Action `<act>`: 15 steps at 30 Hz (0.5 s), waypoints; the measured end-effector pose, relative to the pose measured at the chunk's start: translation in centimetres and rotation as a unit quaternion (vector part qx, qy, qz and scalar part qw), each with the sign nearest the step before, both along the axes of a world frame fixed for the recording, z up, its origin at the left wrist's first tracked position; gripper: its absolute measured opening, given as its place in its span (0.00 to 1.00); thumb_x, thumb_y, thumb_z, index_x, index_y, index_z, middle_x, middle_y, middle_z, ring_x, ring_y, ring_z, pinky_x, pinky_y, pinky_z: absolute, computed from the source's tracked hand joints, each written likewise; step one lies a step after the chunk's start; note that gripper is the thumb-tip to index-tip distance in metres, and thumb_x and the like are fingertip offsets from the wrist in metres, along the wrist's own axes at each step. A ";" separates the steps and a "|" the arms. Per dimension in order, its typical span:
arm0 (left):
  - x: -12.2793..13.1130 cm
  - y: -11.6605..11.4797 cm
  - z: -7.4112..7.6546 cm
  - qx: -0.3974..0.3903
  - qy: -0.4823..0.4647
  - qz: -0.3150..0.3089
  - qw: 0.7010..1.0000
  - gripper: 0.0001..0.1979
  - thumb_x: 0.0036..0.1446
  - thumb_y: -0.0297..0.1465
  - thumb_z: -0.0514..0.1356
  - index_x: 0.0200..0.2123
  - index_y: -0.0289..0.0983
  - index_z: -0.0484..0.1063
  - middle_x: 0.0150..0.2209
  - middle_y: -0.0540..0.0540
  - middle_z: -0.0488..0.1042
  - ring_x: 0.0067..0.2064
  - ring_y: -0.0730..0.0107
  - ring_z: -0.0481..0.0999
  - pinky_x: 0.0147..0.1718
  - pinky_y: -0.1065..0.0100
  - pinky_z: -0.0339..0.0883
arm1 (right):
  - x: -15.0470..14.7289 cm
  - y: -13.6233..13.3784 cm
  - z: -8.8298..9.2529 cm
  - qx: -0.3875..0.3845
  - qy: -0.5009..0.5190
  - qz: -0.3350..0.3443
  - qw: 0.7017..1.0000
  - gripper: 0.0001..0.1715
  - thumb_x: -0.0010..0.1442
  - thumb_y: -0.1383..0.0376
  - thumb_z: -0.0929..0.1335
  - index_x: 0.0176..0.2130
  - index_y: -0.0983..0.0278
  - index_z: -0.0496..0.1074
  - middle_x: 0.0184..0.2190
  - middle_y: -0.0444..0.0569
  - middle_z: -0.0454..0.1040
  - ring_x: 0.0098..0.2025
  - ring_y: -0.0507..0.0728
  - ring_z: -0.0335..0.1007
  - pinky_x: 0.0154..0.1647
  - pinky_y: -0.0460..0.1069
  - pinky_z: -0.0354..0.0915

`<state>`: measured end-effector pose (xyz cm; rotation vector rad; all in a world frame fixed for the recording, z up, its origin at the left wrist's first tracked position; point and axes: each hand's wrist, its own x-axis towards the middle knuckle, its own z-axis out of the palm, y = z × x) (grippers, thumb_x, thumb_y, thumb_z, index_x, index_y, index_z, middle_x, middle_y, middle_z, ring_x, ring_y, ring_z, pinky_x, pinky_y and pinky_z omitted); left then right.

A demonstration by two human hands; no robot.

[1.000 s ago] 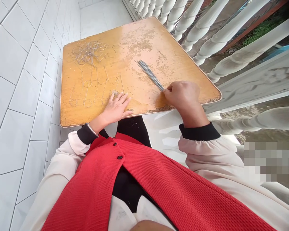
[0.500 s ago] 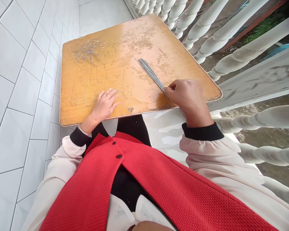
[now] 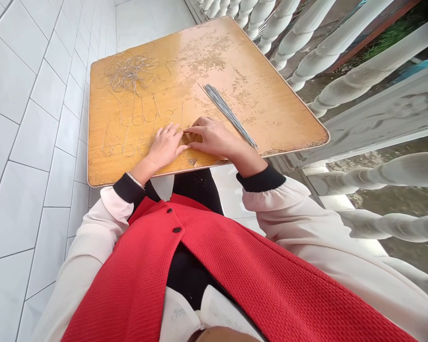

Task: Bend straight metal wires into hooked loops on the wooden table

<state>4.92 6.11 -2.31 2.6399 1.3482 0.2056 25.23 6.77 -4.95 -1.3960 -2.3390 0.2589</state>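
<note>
Near the table's front edge, my left hand lies palm down with its fingers stretched out over the wires. My right hand is beside it, with curled fingers at a thin looped wire; its loop is mostly hidden under the fingers. The fingertips of both hands almost meet there. Left of my hands lie several thin wires with looped ends, laid in rows. To the right of my right hand rests a bundle of straight grey wires, touched by neither hand.
A tangled heap of bent wires lies at the far left of the worn wooden table. White balusters run along the right side, close to the table. A white tiled surface is on the left.
My right hand has left the bundle of straight wires and moved left to the looped wire beside my left hand. My left hand has shifted slightly right.
</note>
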 end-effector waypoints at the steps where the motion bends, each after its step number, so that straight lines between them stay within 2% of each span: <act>1: 0.0 0.2 -0.1 0.001 -0.001 -0.001 1.000 0.23 0.70 0.36 0.60 0.64 0.31 0.72 0.73 0.29 0.63 0.76 0.44 0.58 0.74 0.42 0.51 | -0.1 0.1 0.0 0.000 0.001 0.002 1.000 0.25 0.61 0.61 0.70 0.55 0.62 0.82 0.51 0.60 0.79 0.53 0.70 0.73 0.56 0.63 0.68; 7: -0.2 0.8 -0.8 0.019 -0.033 -0.019 0.999 0.21 0.70 0.35 0.60 0.63 0.37 0.73 0.69 0.33 0.69 0.74 0.45 0.63 0.73 0.41 0.54 | -0.3 -0.2 0.0 0.003 0.010 -0.003 1.000 0.22 0.63 0.61 0.68 0.53 0.62 0.82 0.48 0.60 0.79 0.52 0.70 0.72 0.57 0.64 0.67; 15: -0.1 0.7 -0.5 0.024 -0.021 -0.016 0.999 0.19 0.70 0.36 0.60 0.59 0.35 0.77 0.67 0.33 0.71 0.73 0.43 0.63 0.72 0.41 0.54 | -0.7 -0.9 0.1 0.003 0.003 -0.016 1.000 0.20 0.66 0.60 0.66 0.51 0.61 0.81 0.48 0.60 0.78 0.52 0.70 0.71 0.57 0.65 0.67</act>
